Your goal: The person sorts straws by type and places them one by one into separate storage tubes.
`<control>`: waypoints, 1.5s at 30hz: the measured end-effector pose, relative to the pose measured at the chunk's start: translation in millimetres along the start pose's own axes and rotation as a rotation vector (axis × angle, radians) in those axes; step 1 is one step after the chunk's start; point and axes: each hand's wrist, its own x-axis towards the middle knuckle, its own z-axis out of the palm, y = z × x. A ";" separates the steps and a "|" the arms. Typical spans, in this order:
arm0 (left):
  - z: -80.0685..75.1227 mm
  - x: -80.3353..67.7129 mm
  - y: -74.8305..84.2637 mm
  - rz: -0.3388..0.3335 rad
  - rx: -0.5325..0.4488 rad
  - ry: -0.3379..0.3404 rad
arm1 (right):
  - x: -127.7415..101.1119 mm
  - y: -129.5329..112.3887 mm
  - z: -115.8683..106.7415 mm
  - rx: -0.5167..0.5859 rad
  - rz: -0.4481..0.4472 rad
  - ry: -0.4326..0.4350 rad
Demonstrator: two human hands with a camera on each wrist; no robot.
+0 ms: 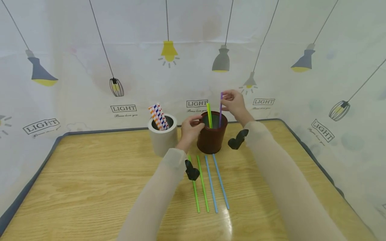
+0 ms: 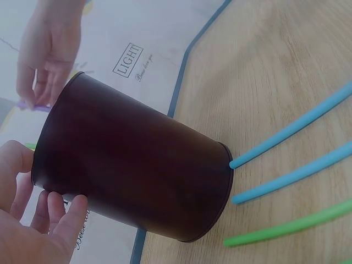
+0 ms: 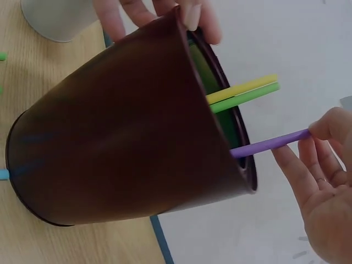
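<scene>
A dark brown cup [image 1: 211, 137] [image 2: 132, 181] [image 3: 126, 137] stands on the wooden table [image 1: 90, 187]. My left hand [image 1: 191, 127] [image 2: 33, 220] grips its left rim. My right hand [image 1: 235, 103] [image 3: 322, 187] pinches the top of a purple straw [image 1: 221, 108] [image 3: 269, 144] whose lower end is inside the cup. A yellow straw [image 1: 208, 113] [image 3: 242, 89] and a green straw [image 3: 245, 98] stand in the cup too. Two green straws [image 1: 201, 182] and two blue straws [image 1: 216, 182] [image 2: 291, 148] lie on the table in front of the cup.
A white cup [image 1: 163, 137] [image 3: 55, 19] with several striped paper straws [image 1: 158, 117] stands left of the brown cup. A lamp-printed backdrop [image 1: 193, 60] surrounds the table on three sides. The table edge has a grey border [image 1: 30, 180].
</scene>
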 end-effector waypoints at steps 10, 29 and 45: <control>1.5 2.2 -0.8 0.001 0.005 0.011 | 0.3 12.1 6.6 -0.025 0.032 -0.057; 0.8 1.9 -1.2 -0.014 -0.004 -0.002 | -8.7 22.4 12.6 -0.261 -0.075 -0.089; 0.4 0.3 -0.1 0.000 0.012 0.004 | -8.7 15.9 4.3 -0.237 -0.059 -0.219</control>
